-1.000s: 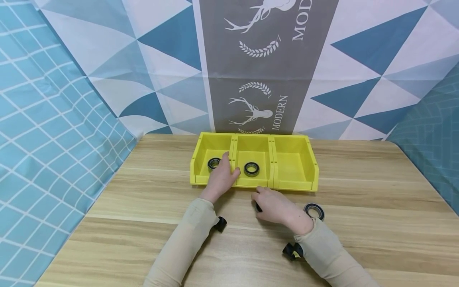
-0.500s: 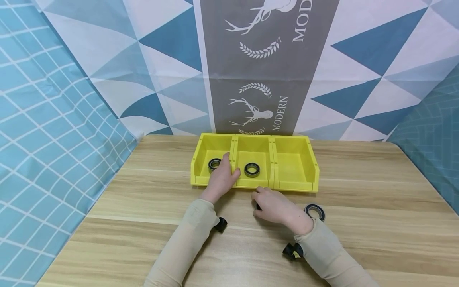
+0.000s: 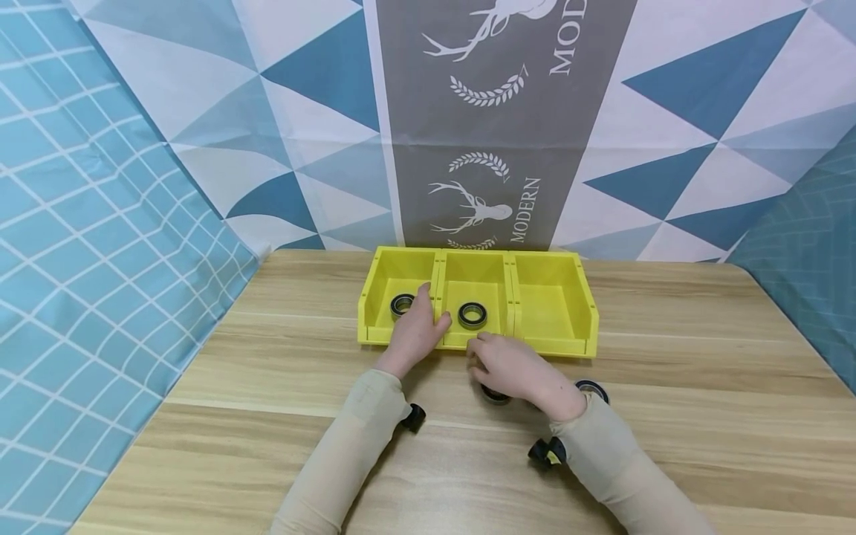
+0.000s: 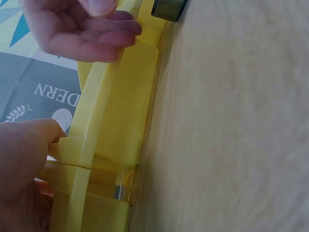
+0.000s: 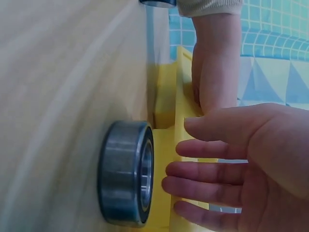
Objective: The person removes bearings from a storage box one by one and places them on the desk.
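A yellow three-compartment bin (image 3: 582, 297) stands at the back middle of the wooden table (image 3: 702, 357). One metal bearing (image 3: 401, 305) lies in its left compartment and another bearing (image 3: 472, 315) in the middle one. My left hand (image 3: 417, 331) rests on the bin's front wall at the left divider, fingers fairly straight, thumb (image 4: 29, 145) against the rim. My right hand (image 3: 515, 365) hovers with straight fingers (image 5: 207, 147) just in front of the bin, above a third bearing (image 5: 126, 180) lying on the table (image 3: 496, 395); it does not touch it.
A fourth bearing (image 3: 592, 388) lies on the table, partly hidden behind my right wrist. The bin's right compartment (image 3: 551, 305) holds nothing. Patterned blue and grey cloth (image 3: 481, 126) walls in the table at the back and both sides.
My right hand has lifted off the table and moved forward toward the bin, uncovering the bearing that was under it. The left hand has stayed on the bin.
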Tool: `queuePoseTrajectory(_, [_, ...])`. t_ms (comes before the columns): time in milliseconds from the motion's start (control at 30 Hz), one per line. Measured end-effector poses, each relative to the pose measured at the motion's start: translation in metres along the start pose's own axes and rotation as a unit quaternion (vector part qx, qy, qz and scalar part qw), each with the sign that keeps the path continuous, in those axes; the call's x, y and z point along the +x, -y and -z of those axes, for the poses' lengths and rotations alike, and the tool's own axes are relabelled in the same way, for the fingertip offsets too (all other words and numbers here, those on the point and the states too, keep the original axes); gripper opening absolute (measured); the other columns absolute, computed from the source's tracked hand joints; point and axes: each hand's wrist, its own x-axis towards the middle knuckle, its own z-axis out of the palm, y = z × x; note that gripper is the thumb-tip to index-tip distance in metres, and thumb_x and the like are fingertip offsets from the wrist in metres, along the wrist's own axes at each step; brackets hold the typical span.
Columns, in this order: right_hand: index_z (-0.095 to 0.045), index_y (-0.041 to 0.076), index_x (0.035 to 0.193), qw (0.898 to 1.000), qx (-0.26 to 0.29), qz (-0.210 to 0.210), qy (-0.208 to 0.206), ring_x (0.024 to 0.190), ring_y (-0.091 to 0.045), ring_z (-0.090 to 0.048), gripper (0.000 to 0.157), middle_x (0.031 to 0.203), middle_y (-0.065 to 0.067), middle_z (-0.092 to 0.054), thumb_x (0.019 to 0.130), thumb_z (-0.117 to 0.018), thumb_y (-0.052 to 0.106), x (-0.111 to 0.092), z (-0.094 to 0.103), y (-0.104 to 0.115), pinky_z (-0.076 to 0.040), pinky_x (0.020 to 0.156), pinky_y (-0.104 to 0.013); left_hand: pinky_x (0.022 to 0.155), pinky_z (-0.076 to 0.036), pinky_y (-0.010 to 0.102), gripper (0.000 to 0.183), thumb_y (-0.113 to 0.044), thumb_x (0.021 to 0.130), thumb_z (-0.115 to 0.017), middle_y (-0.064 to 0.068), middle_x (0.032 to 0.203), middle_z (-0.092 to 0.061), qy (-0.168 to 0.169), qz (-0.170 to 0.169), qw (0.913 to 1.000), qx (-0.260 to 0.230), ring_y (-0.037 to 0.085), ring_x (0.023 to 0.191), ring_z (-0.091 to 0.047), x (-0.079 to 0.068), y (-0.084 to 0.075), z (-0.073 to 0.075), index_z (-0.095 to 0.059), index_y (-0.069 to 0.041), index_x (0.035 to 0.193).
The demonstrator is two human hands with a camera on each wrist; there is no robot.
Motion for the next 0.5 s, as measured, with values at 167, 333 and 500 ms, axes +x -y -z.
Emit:
queuePoseTrajectory(167, [-0.062,0.007,0.092,0.999,-0.005,0.007,-0.033,0.075,-0.016,-0.059,0.012,0.087,-0.003,-0.06,0.083,-0.06,0.015,0.007,0.004,-0.005,-0.049,0.065,-0.03,0.076,-0.048,0.043,0.066,-0.031,0.089,-0.05,0.019,0.134,-0.045,0.001,0.003,1.0,-0.003,0.03,0.086,-0.059,0.001,0.0,-0.001,-0.021,-0.001,0.14])
queuePoseTrajectory(333, [-0.063,0.006,0.091,0.996,-0.015,0.019,-0.084,0.076,-0.017,-0.059,0.012,0.087,-0.005,-0.06,0.081,-0.057,0.005,0.015,0.006,-0.009,-0.049,0.064,-0.029,0.075,-0.048,0.043,0.066,-0.031,0.089,-0.05,0.019,0.134,-0.045,0.001,0.004,1.0,-0.001,0.029,0.086,-0.059,0.001,0.0,-0.001,-0.02,-0.001,0.141])
queuePoseTrajectory(500, [-0.063,0.006,0.087,0.99,-0.034,0.024,-0.137,0.075,-0.019,-0.059,0.011,0.085,-0.005,-0.06,0.078,-0.058,0.002,0.023,0.005,-0.013,-0.049,0.063,-0.031,0.078,-0.048,0.043,0.067,-0.032,0.089,-0.05,0.019,0.134,-0.045,0.002,0.004,1.0,0.002,0.03,0.091,-0.059,0.002,0.0,0.0,-0.02,-0.001,0.141])
